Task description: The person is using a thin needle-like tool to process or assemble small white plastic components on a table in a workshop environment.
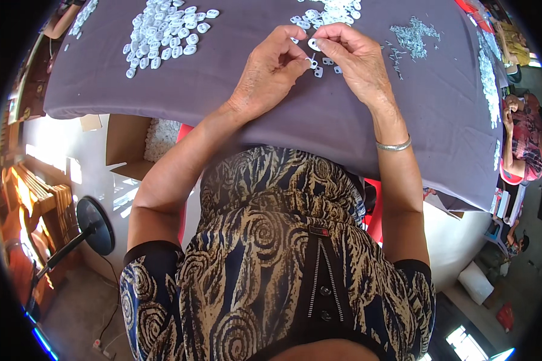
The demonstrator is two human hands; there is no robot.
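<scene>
Right grip [350,49] pinches white plastic piece [314,44]; left grip [270,69] pinches metal clip [311,61].

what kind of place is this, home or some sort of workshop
Probably a small workshop for hand assembly. A table under a grey cloth holds heaps of small white plastic parts and metal bits, and another person sits at its far right side.

- Small white plastic piece [314,43]: flat, rounded, pinched at fingertip level, raised just above grey cloth.
- Small metal clip [311,61]: silvery, bent, held directly below white piece, nearly touching it.
</scene>
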